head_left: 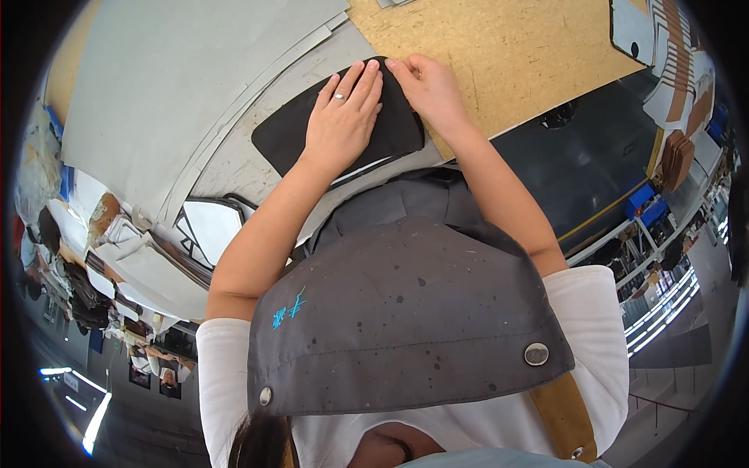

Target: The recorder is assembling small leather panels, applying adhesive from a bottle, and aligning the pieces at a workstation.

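the black panel [399, 129] lies flat on the worktop [242, 132], in front of the person, between the grey sheet [187, 70] to the left and the tan board [507, 70] to the right. its right rim runs along the board's edge; whether it overlaps the board cannot be told. the left hand [343, 117] rests palm down on the panel, fingers stretched out and slightly apart, holding nothing between them. the right hand [429, 90] is at the panel's far right corner, thumb on the rim and the other fingers curled in; whether they pinch the rim cannot be told.

as for progress, the panel is laid out and the work seems under way at its far edge. a pale strip [367, 169] shows along its near edge, which may be unfinished, though that is a guess. how much is done along the rim, and how much is left, the view does not show.
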`<control>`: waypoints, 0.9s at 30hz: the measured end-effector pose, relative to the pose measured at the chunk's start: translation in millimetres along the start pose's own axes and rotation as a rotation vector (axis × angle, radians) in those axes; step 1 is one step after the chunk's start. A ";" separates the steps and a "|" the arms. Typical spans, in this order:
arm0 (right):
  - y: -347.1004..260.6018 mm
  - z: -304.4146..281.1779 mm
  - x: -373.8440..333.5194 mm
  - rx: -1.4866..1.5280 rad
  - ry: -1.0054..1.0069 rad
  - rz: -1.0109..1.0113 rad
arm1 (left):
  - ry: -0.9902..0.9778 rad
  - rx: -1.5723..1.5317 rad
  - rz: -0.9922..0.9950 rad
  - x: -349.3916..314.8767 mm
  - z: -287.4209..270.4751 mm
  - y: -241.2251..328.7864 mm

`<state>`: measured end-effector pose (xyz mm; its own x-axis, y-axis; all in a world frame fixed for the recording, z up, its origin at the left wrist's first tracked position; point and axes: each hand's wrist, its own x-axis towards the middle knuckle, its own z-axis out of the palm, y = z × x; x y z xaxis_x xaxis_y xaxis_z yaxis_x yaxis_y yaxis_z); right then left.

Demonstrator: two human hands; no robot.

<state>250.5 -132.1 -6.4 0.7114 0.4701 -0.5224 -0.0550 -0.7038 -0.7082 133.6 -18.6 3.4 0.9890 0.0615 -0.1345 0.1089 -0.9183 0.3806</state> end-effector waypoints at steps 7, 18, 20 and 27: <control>7.8 3.0 7.7 -0.024 0.000 -0.010 | 0.013 0.020 0.034 4.0 -4.2 -0.8; 3.7 -8.9 4.5 -0.099 -0.111 0.003 | -0.018 0.120 0.113 14.0 -9.4 -2.5; 0.8 -14.5 -6.5 0.094 -0.184 0.125 | -0.011 0.078 0.108 13.9 -8.4 -3.3; 18.4 -7.3 -26.6 0.105 -0.125 0.018 | -0.005 0.044 0.120 8.1 -4.7 -5.4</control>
<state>235.7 -161.5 -2.1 0.6175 0.5252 -0.5855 -0.1440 -0.6563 -0.7406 141.5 -11.4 4.5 0.9941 -0.0520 -0.0951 -0.0150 -0.9351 0.3541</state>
